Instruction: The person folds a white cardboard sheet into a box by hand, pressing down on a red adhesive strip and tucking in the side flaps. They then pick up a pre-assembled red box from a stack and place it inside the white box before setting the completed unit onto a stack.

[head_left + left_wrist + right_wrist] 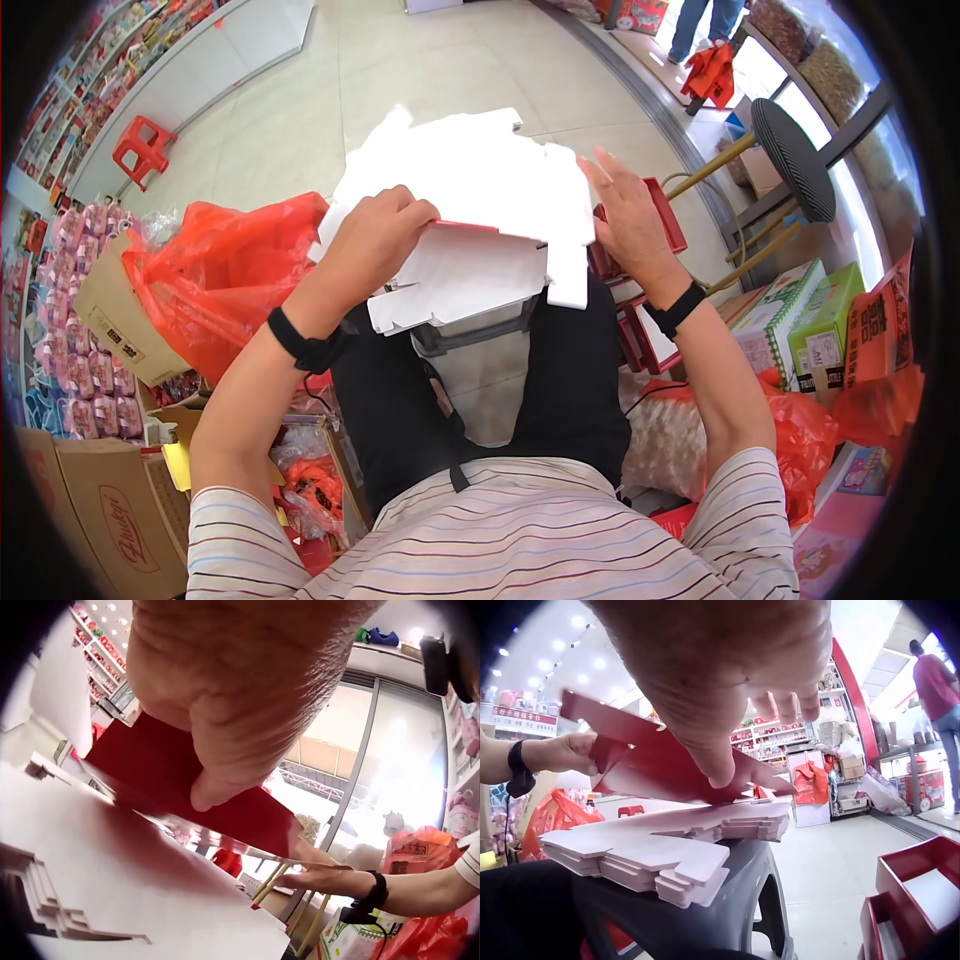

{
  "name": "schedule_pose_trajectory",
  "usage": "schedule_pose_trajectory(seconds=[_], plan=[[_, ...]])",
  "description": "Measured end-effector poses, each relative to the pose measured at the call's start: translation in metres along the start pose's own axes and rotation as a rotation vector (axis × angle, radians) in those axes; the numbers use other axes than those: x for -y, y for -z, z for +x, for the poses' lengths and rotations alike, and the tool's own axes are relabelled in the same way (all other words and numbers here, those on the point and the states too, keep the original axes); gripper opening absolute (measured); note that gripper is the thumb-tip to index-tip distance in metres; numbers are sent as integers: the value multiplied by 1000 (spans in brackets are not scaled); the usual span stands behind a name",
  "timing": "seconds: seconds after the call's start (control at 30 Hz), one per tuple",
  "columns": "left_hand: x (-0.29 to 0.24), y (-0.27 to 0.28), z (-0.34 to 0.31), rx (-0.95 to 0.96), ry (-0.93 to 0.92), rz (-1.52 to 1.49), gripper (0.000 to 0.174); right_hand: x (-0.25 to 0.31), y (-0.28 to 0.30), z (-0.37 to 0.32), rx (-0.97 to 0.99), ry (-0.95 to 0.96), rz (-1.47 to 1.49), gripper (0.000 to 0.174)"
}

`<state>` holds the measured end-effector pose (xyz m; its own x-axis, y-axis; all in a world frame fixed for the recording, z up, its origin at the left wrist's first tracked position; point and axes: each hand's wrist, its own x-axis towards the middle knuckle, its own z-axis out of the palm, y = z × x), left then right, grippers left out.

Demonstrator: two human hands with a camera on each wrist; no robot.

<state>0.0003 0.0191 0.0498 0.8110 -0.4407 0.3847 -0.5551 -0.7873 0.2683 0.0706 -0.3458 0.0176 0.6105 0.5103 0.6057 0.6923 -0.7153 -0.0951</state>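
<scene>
A flat box blank, white in the head view, shows its red underside (649, 765) in the right wrist view. My left hand (375, 240) pinches it near its left edge, the thumb lying on the red side. My right hand (635, 225) is at the other end, fingers extended, with its thumb (718, 769) along the red face. Below the raised blank lies a stack of cut white blanks (637, 851) with stepped edges. A grey plastic stool (742, 881) between my knees bears the stack.
Red open boxes (922, 877) with white insides stand right of the stool. A red plastic bag (230, 270) and cartons (115, 520) crowd the left. At right are a round-topped stool (793, 160) and green-and-white boxes (775, 315). Someone stands near the doorway (937, 697).
</scene>
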Motion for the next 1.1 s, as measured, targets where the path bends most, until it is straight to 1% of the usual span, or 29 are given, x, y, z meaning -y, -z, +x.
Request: schedule_pose_trajectory(seconds=[0.07, 0.1, 0.2, 0.23, 0.27, 0.33, 0.4, 0.43, 0.47, 0.53, 0.57, 0.6, 0.67, 0.7, 0.73, 0.8, 0.83, 0.93, 0.97, 1.03, 1.07, 1.1], plan=[[1, 12, -4, -32, -133, 34, 24, 8, 5, 4, -13, 97, -19, 52], [12, 12, -5, -45, -190, 106, 24, 13, 7, 5, -16, 149, -25, 45], [40, 17, -4, -45, -296, 213, 22, 43, 6, -1, 30, 280, 30, 24], [52, 13, -2, -74, -308, 261, 17, 57, 2, -4, 62, 265, 92, 19], [63, 8, 1, -59, -298, 283, 18, 69, -1, -8, 68, 299, 98, 20], [83, 2, 6, -25, -276, 331, 19, 92, -10, -15, 113, 294, 157, 21], [98, -12, 6, -51, -270, 433, 22, 104, -28, -23, 141, 296, 141, 22], [95, -15, 5, -62, -268, 484, 24, 109, -35, -26, 154, 296, 133, 23], [93, -19, 1, -42, -218, 420, 25, 113, -37, -27, 168, 287, 145, 24], [78, -22, 4, -8, -125, 287, 25, 118, -34, -25, 196, 263, 162, 27], [74, -33, 4, 52, -139, 179, 26, 120, -32, -25, 212, 255, 170, 29], [58, -36, 1, 153, -131, -18, 27, 122, -31, -24, 227, 251, 177, 31], [17, -38, -16, 168, -263, 74, 26, 124, -30, -22, 262, 243, 189, 33], [5, -33, -18, 239, -257, 90, 19, 124, -29, -21, 284, 235, 193, 34], [4, -30, -21, 269, -198, 213, 16, 124, -28, -21, 305, 225, 196, 35], [8, -26, -29, 331, -84, 457, 12, 121, -25, -21, 338, 206, 237, 43], [13, -21, -36, 271, -15, 445, 10, 121, -23, -21, 352, 193, 256, 47], [9, -4, -52, 442, 203, 329, 15, 123, -24, -20, 284, 224, 227, 35], [8, -6, -64, 367, 174, 137, 25, 123, -25, -18, 285, 223, 230, 34], [-11, -8, -74, 235, 40, -28, 31, 124, -26, -17, 289, 220, 234, 33], [-22, -11, -77, 168, -28, -114, 33, 124, -26, -17, 320, 201, 252, 35], [-30, -16, -79, 126, 10, -125, 34, 123, -26, -16, 354, 182, 268, 38]])
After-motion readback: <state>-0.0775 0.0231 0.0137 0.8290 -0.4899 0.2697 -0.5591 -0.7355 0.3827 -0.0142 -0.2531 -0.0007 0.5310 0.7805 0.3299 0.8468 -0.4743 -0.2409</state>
